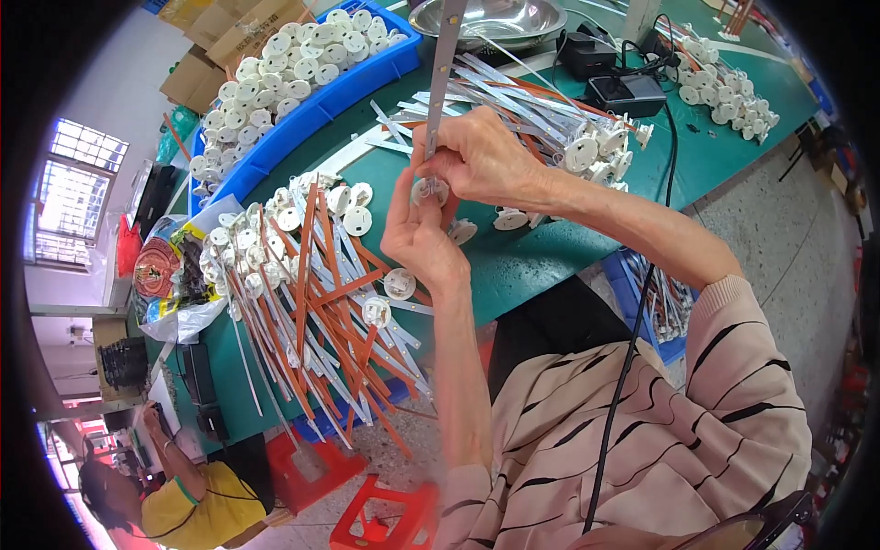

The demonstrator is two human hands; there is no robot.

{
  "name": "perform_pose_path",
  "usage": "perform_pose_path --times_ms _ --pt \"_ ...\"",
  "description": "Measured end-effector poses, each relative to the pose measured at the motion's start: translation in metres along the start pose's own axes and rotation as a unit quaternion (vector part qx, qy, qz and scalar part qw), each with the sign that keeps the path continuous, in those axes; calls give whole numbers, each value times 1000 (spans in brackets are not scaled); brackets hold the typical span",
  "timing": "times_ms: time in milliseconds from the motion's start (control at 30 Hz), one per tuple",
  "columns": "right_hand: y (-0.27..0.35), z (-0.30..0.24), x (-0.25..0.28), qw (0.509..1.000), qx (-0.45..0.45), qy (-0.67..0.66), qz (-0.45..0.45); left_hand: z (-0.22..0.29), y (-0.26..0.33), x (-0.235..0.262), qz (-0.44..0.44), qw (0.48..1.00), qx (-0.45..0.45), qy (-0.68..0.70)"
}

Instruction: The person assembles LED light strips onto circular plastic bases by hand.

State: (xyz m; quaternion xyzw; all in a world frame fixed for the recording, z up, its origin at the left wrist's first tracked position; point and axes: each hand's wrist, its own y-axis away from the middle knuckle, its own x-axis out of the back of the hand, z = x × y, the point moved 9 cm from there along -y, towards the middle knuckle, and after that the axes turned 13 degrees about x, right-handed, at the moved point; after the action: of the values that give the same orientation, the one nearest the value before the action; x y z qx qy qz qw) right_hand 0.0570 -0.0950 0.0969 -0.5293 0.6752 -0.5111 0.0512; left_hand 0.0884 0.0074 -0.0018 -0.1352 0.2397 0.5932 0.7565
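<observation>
Silvery and slim, a metal strip (443, 78) dotted with small yellowish squares stands nearly upright in the head view, its lower end between the two hands. The right hand (486, 163) is closed on it, thumb and bent fingers pinching the flat metal near that end. Just below, the left hand (426, 246) curls around a round white fitting (429, 192), thumb and fingers gripping its sides; the fingers cover much of it, so whether strip and fitting are joined is hard to tell. Both are held above the smooth green desk (527, 261), the fitting directly beneath the right hand's fingers.

Left of the hands spreads a tangled heap of strips (321, 307), some bare silvery metal, others matt orange-brown, stiff and straight, with white plastic discs clustered at their upper ends. More strips (467, 87) lie crossed beyond the right hand, round white ends toward the right. Behind the left heap, a blue plastic tray (316, 116) brims with glossy white discs (302, 69), each pierced with small dark openings. Near the far edge sit a shiny metal bowl (527, 20) and boxy black adapters (628, 94). A thin black cable (632, 339) runs down across the pale knitted top with dark slashes.
</observation>
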Motion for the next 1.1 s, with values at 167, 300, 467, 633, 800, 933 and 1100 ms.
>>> perform_pose_path --times_ms 167,300,467,633,800,933,1100 --pt "5 -5 6 999 32 32 25 -2 1 -1 -15 1000 -2 26" --pt "7 -5 2 999 12 25 16 2 5 -5 -44 999 -8 -2" --pt "8 0 2 999 15 20 27 3 6 -6 -22 1000 -6 15" --pt "6 0 1 999 9 16 30 4 5 -5 -15 1000 -9 5" --pt "4 -2 7 999 -9 31 20 3 6 -9 -16 1000 -9 -17" --pt "5 -3 13 999 -30 21 21 5 8 -15 -46 999 -10 -21" --pt "-24 0 51 998 -40 35 20 12 8 -11 -92 993 -70 -12"
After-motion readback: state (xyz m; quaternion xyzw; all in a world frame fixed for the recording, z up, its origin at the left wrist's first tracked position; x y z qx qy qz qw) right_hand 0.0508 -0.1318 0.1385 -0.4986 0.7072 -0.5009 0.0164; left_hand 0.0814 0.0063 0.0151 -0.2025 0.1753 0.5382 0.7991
